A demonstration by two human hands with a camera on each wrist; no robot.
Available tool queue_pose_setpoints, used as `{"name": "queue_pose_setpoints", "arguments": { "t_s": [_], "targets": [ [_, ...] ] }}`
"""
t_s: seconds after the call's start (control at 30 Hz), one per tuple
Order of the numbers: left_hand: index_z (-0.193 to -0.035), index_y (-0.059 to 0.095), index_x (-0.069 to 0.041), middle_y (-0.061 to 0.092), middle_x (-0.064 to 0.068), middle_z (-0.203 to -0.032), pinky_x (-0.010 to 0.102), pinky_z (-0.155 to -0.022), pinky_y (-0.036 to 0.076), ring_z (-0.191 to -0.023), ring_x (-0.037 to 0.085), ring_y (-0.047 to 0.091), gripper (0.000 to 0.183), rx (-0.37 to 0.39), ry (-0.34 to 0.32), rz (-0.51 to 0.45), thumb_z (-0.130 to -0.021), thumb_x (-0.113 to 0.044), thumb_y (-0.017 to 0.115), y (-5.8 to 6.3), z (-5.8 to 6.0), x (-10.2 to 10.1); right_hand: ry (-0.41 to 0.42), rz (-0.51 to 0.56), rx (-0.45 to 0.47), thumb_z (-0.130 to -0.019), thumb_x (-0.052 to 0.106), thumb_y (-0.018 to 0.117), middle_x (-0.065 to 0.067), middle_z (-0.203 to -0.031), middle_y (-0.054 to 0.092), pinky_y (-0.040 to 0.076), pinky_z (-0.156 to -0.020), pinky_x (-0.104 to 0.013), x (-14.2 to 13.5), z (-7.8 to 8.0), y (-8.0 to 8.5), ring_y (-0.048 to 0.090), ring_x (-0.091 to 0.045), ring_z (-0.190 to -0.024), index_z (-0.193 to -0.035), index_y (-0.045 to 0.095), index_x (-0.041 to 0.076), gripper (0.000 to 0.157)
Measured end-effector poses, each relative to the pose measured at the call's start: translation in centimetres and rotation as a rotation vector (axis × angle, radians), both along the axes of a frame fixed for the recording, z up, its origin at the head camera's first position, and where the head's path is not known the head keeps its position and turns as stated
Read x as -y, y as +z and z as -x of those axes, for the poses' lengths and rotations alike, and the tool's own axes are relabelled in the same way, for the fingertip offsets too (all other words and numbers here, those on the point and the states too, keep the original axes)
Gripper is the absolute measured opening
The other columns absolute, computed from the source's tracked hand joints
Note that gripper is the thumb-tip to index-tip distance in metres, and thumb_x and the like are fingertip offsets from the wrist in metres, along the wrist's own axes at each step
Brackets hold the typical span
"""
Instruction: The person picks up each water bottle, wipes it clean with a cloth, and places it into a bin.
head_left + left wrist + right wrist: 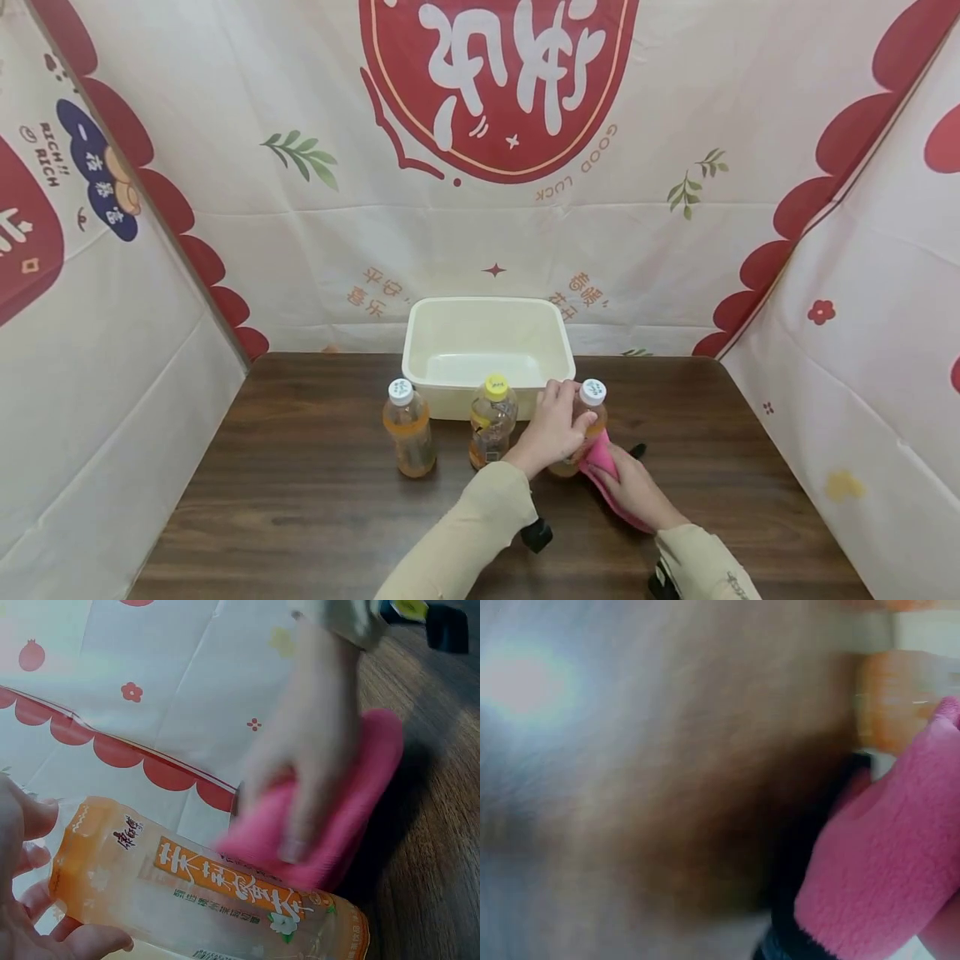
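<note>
My left hand (553, 427) grips a clear plastic bottle (210, 892) round its upper part; it has an orange label and a white cap. In the left wrist view the fingers curl near the bottle's shoulder. From the right, my right hand (637, 487) holds a pink cloth (600, 454) bunched in its fingers, pressed to the bottle's side. That hand is blurred in the left wrist view. The fuzzy pink cloth fills the right wrist view's lower right corner, with the orange label (896, 701) just above it.
A cream plastic basin (487, 400) stands behind the bottles. To the left are a yellow-capped bottle (493, 425) and a white-capped bottle (410, 433). A small black object (637, 451) pokes out beyond the right hand. Printed cloth walls surround the dark wooden table (300, 500).
</note>
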State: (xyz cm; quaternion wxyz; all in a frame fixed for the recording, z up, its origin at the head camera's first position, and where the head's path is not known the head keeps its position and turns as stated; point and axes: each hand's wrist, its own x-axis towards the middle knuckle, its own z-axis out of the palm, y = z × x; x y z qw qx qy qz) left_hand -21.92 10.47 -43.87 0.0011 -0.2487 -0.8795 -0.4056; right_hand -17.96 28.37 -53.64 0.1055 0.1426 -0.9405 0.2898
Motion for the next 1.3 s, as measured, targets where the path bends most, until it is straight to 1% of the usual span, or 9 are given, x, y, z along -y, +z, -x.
{"name": "queue_pose_setpoints", "arguments": {
  "t_s": [0.13,0.23,0.37,0.5,0.67,0.83,1.07,1.17,1.3],
  "targets": [
    [-0.118,0.045,-0.01,0.043,0.005,-0.105,0.027,-0.082,0.042,-0.099,0.018,0.04,0.034,-0.001,0.014,0.002,-0.091,-0.027,0.054,0.0,0.1,0.2,-0.01,0.054,-0.136,-0.08,0.007,0.067,-0.011,-0.102,0.062,0.048,-0.073,-0.037,0.0,0.3,2.7,0.058,-0.02,-0.089,-0.11,0.059,0.001,0.031],
    [-0.118,0.045,-0.01,0.043,0.005,-0.105,0.028,-0.083,0.042,-0.099,0.018,0.04,0.034,0.015,0.021,0.0,-0.091,-0.027,0.054,-0.1,0.1,0.2,0.01,0.062,-0.197,-0.079,0.006,0.068,-0.011,-0.107,0.061,0.045,-0.075,-0.024,-0.1,0.5,5.0,0.056,-0.018,-0.09,-0.11,0.059,0.003,0.032],
    [-0.118,0.045,-0.01,0.043,0.005,-0.105,0.027,-0.082,0.042,-0.099,0.018,0.04,0.033,0.016,0.012,-0.002,-0.091,-0.027,0.054,-0.1,0.1,0.3,0.052,0.064,-0.2,-0.08,0.008,0.067,-0.011,-0.114,0.058,0.037,-0.079,-0.01,0.0,0.6,7.3,0.054,-0.015,-0.093,-0.114,0.058,0.004,0.035],
    [-0.118,0.045,-0.01,0.043,0.005,-0.105,0.028,-0.083,0.041,-0.1,0.019,0.041,0.033,0.012,0.009,-0.002,-0.091,-0.027,0.053,-0.1,0.1,0.3,0.051,0.074,-0.167,-0.082,0.011,0.066,-0.011,-0.114,0.057,0.039,-0.077,-0.012,0.4,0.6,8.1,0.053,-0.014,-0.091,-0.115,0.057,0.004,0.035],
    [-0.118,0.045,-0.01,0.043,0.004,-0.106,0.027,-0.083,0.041,-0.1,0.018,0.04,0.034,-0.004,0.01,-0.006,-0.091,-0.028,0.053,-0.2,0.0,0.2,0.012,0.091,-0.204,-0.079,0.005,0.068,-0.011,-0.104,0.06,0.045,-0.067,-0.024,0.6,0.5,7.1,0.053,-0.012,-0.081,-0.111,0.058,0.0,0.033],
    [-0.118,0.045,-0.009,0.043,0.004,-0.105,0.026,-0.083,0.041,-0.098,0.017,0.04,0.034,-0.025,0.017,-0.011,-0.09,-0.027,0.054,-0.5,0.0,0.1,-0.013,0.132,-0.188,-0.079,0.005,0.068,-0.008,-0.093,0.062,0.046,-0.063,-0.028,0.5,0.1,4.8,0.053,-0.009,-0.077,-0.106,0.059,0.0,0.029],
    [-0.121,0.044,-0.009,0.044,0.004,-0.108,0.025,-0.084,0.041,-0.101,0.016,0.04,0.036,-0.029,-0.004,-0.02,-0.091,-0.027,0.054,-0.4,-0.1,0.0,0.021,0.045,0.1,-0.084,0.014,0.064,0.0,-0.089,0.061,0.048,-0.067,-0.028,0.1,0.0,-0.4,0.055,-0.005,-0.078,-0.101,0.058,0.004,0.02],
    [-0.121,0.045,-0.009,0.044,0.004,-0.109,0.025,-0.084,0.042,-0.101,0.016,0.041,0.036,-0.03,-0.003,-0.029,-0.091,-0.027,0.054,-0.3,-0.2,0.0,0.032,0.032,0.142,-0.085,0.016,0.063,0.001,-0.09,0.061,0.048,-0.07,-0.031,0.0,0.3,-1.3,0.055,-0.007,-0.08,-0.102,0.058,0.007,0.02],
    [-0.119,0.046,-0.01,0.045,0.003,-0.108,0.025,-0.084,0.042,-0.1,0.016,0.041,0.035,-0.027,0.017,-0.028,-0.09,-0.026,0.055,-0.3,-0.3,-0.1,0.024,0.045,0.163,-0.085,0.018,0.063,0.001,-0.091,0.062,0.048,-0.072,-0.033,-0.1,0.4,-1.7,0.056,-0.008,-0.081,-0.104,0.058,0.008,0.021]
  ]
}}
